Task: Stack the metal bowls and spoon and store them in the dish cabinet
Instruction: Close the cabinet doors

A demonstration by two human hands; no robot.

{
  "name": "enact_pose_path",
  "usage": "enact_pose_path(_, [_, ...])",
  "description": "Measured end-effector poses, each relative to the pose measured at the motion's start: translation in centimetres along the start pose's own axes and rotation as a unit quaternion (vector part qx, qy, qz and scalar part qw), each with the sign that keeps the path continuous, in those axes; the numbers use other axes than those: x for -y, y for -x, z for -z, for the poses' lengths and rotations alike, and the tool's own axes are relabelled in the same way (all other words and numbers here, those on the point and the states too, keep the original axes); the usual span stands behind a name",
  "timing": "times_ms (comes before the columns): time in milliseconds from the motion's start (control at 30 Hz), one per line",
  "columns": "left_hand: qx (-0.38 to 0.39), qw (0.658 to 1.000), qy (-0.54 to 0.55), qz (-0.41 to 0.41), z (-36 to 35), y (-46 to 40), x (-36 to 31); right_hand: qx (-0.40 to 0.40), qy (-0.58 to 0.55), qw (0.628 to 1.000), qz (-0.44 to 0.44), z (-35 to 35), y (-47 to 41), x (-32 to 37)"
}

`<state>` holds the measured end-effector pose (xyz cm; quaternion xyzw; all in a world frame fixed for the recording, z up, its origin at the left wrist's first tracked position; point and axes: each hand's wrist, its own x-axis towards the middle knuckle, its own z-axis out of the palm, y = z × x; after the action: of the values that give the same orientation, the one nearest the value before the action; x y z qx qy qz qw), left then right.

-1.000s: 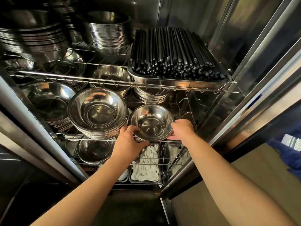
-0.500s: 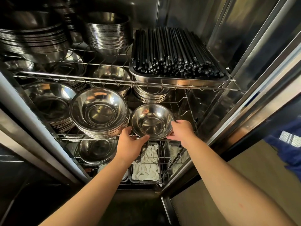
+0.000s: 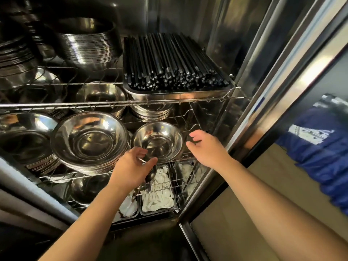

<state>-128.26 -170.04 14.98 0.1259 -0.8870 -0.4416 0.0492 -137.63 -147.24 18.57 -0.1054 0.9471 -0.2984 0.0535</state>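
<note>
Metal bowls [image 3: 158,141], the small stack, sit on the middle wire shelf [image 3: 190,129] of the dish cabinet [image 3: 250,59], near the shelf's front right corner, just beside a larger bowl stack [image 3: 90,140]. The upper shelf carries a tray of black chopsticks [image 3: 173,61] at its right end. Trays of white utensils [image 3: 158,193] fill the lower shelf. A tan floor [image 3: 235,213] lies right of the cabinet door frame. Compared with half a second ago, both hands have come off the bowl rim. The right hand [image 3: 207,147] is now released, fingers [image 3: 195,133] spread, just right of the bowls and apart from them. The left hand [image 3: 131,166] is below the bowls' front rim, fingers pinched on a metal spoon [image 3: 148,176].
</note>
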Motion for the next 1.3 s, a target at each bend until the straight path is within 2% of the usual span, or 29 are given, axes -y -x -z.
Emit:
enact_pose_path(100, [0.050,0.994,-0.029,-0.094,0.6,-0.4,-2.2,-0.025,0.063,0.997,0.036,2.9,2.6,0.3])
enact_pose_path(200, [0.066,0.977,-0.074,-0.189,0.8,0.0,-5.8,-0.072,0.123,0.987,0.073,6.0,5.7,0.6])
enact_pose_path(400, [0.026,0.933,-0.147,-0.326,-1.3,4.1,-13.7,-0.162,0.165,0.966,0.118,12.6,13.9,0.3])
enact_pose_path(533, [0.007,0.892,-0.172,-0.418,-3.9,9.8,-19.8,-0.240,0.212,0.940,0.116,17.3,22.6,-1.4])
enact_pose_path(633, [-0.016,0.866,-0.182,-0.466,-6.0,15.0,-24.0,-0.257,0.213,0.936,0.113,20.0,29.6,-2.9])
enact_pose_path(900, [-0.109,0.788,-0.167,-0.582,-11.6,30.9,-33.5,-0.363,0.242,0.892,0.119,25.4,47.9,-9.3])
enact_pose_path(1033, [-0.132,0.752,-0.139,-0.631,-15.0,38.4,-38.0,-0.387,0.228,0.886,0.115,27.9,55.8,-12.6])
enact_pose_path(1167, [-0.131,0.745,-0.096,-0.648,-17.9,43.6,-41.2,-0.394,0.231,0.885,0.090,30.0,59.5,-15.4])
enact_pose_path(1300, [-0.144,0.768,-0.079,-0.619,-20.9,45.8,-43.3,-0.396,0.220,0.891,0.025,30.9,60.2,-18.2])
